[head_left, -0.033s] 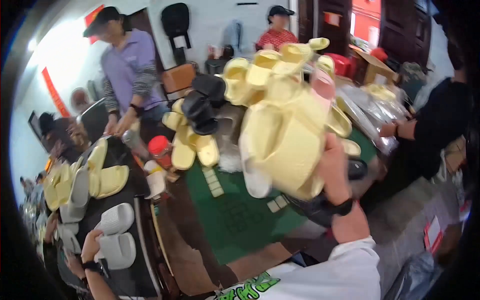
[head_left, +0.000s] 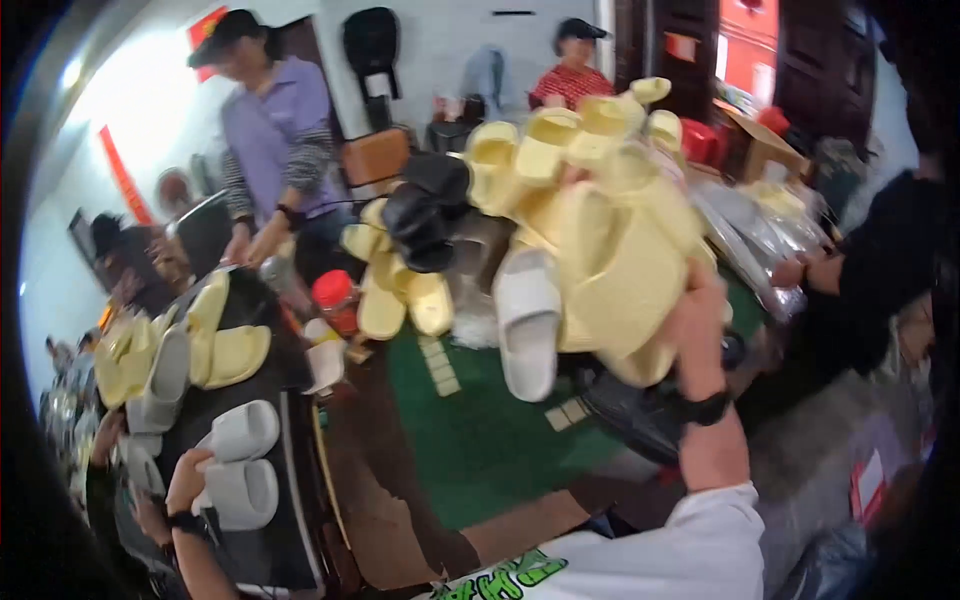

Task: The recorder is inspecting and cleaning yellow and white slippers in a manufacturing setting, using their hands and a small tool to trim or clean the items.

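Note:
My right hand (head_left: 700, 320) is raised over the green-topped table, closed round pale yellow slide sandals (head_left: 640, 270), blurred by motion; how many I cannot tell. Behind them rises a heap of yellow slides (head_left: 550, 135). A white slide (head_left: 527, 330) leans against the heap, just left of the held ones. Far to the left, my left hand (head_left: 187, 485) is closed at the edge of a light grey slide (head_left: 245, 495) on the black belt (head_left: 270, 560). Another grey slide (head_left: 245, 430) lies beside it. My left fingertips are partly hidden.
Black slides (head_left: 425, 215) and a red-lidded jar (head_left: 335, 298) stand on the table's far left. More yellow slides (head_left: 230, 350) lie along the belt. A person in purple (head_left: 280, 130) works across it; a dark-sleeved person (head_left: 870, 250) handles clear plastic bags (head_left: 760, 230) at right.
My right hand has moved slightly right with the yellow slides, which have turned, uncovering more of the white slide. The view has shifted a little; my left hand stays at the grey slide.

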Tool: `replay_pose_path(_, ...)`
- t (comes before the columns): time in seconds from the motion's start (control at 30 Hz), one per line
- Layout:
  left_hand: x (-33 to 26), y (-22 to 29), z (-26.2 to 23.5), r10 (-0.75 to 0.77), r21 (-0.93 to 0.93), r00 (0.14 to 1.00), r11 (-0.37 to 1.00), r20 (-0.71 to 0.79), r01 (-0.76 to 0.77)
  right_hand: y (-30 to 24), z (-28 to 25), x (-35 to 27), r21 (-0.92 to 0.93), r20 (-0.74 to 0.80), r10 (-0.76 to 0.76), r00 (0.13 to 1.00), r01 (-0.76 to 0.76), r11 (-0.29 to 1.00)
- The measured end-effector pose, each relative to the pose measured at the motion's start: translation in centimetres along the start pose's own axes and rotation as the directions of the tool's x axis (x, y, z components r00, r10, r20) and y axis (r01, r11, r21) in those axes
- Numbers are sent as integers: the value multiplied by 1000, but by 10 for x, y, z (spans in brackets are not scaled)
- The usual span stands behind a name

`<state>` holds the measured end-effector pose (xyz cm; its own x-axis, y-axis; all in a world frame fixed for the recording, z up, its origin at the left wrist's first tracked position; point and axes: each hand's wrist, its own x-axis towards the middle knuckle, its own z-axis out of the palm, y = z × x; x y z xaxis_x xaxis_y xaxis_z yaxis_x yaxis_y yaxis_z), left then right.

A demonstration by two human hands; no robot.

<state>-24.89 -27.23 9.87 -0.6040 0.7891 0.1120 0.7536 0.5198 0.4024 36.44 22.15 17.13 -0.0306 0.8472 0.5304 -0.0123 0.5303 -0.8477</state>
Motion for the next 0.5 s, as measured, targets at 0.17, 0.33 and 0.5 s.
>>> replay_pose_path(0.17, 2, 75, 6, -262, -48, 952, 961, 160, 272, 94, -138, 83, -501, -312, -204, 928, 22, 865)
replay_pose_path(0.33, 0, 40, 28, 220, -166, 968, 966, 125, -198, 228, -222, 107, -632, -214, -127, 969, -38, 774)
replay_pose_path(0.5, -5, 55, 17, 171, 5, 972, 985, 160, -174, 245, -204, 68, -749, -118, 243, 963, -247, 614)
